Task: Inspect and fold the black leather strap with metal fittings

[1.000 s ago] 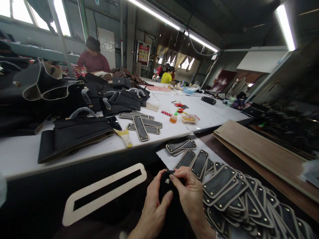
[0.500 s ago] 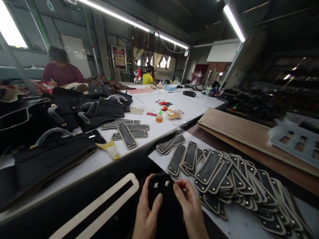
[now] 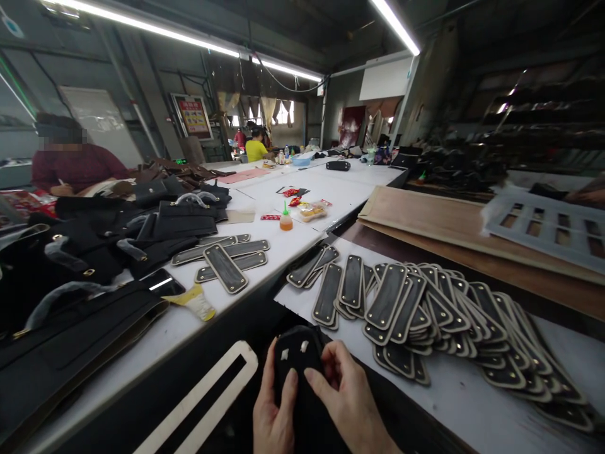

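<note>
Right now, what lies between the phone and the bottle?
In the head view, several overlapping dark strips with pale edges lie between the phone and the bottle, on the white table.

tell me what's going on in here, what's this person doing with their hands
A person's left hand holds a black piece with two pale tabs showing; the right hand is at its right edge, its grip hard to make out. A pile of pale-edged panels lies to the right. Black bags lie on the table to the left, with another person beyond them.
</note>
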Motion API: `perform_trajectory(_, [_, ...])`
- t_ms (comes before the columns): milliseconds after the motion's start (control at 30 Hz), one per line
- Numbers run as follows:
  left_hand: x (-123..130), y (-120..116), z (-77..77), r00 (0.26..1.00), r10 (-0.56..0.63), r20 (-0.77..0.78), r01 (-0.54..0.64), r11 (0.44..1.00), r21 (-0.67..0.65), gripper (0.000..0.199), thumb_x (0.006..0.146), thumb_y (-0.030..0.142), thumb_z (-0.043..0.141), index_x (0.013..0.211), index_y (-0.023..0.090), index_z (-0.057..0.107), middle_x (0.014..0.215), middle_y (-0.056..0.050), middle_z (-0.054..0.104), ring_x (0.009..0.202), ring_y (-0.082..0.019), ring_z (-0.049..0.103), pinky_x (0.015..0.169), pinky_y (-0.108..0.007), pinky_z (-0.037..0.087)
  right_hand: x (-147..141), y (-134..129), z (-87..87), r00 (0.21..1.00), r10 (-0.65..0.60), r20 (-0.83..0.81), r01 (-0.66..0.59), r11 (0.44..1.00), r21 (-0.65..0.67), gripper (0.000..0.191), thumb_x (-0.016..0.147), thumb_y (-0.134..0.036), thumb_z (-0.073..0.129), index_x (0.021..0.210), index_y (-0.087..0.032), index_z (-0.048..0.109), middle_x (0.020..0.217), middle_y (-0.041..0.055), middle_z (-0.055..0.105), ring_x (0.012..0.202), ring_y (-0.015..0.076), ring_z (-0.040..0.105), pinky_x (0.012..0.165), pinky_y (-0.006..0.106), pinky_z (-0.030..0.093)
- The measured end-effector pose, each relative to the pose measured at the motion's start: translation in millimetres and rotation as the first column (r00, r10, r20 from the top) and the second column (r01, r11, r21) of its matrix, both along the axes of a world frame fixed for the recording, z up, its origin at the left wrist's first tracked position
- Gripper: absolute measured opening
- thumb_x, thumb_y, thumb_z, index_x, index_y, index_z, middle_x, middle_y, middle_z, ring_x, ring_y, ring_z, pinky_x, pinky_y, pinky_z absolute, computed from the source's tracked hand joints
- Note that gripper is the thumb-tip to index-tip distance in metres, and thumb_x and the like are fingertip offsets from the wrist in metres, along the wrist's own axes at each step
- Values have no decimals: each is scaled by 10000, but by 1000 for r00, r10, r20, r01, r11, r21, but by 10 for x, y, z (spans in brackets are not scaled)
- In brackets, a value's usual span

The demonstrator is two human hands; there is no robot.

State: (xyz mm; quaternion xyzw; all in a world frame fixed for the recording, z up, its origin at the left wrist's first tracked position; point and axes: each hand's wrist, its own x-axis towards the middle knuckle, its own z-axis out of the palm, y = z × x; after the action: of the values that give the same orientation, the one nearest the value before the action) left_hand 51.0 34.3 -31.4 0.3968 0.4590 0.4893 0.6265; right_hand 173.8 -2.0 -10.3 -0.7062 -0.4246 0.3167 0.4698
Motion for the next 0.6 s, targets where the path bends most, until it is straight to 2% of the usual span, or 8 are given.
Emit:
perform_trajectory(100, [-13,-24,-35,993,111,-42,-117,975,-188,393,884,277,658,1272,227,626,1274,-43,643,1308,-268,494,1170,-420,325,31,27,-8,999,38,-40,-38,999,2,235,840,-413,564,832,-213,441,723,-30,446,667,144,451,632,273,403])
perform_trajectory(200, [-17,-34,68,983,161,-84,-175,964,-200,263,866,191,676,1125,215,715,1176,-36,694,1278,-265,524,1168,-415,321,78,72,-5,997,59,-45,-59,998,18,349,884,-524,534,775,-213,417,696,-37,416,642,135,412,611,271,369])
perform_trajectory(333, [8,-21,257,989,147,-18,-147,956,-255,175,866,146,668,1005,204,756,1080,-37,727,1185,-254,601,1146,-408,354,135,145,43,995,96,20,-97,994,45,480,929,-639,435,718,-212,373,643,-49,355,609,127,349,576,276,301])
perform_trajectory(400, [20,-17,294,988,153,27,-139,947,-290,160,863,142,669,983,194,762,1049,-49,735,1132,-257,634,1134,-425,366,144,165,66,990,136,32,-138,988,63,471,954,-623,402,731,-209,387,650,-47,365,616,126,346,589,277,298])
perform_trajectory(500, [26,-25,266,980,177,89,-142,941,-309,178,821,168,718,993,174,762,1010,-74,742,1084,-282,658,1114,-457,386,139,164,65,985,172,5,-172,981,90,437,968,-596,396,777,-204,431,695,-36,403,653,134,370,620,275,319])
perform_trajectory(600, [32,-45,193,973,175,153,-126,951,-284,340,705,292,841,1012,169,761,1021,-93,738,1104,-318,643,1104,-455,402,139,144,20,983,178,-42,-172,978,119,417,966,-583,416,796,-203,442,715,-33,396,675,138,374,633,271,329])
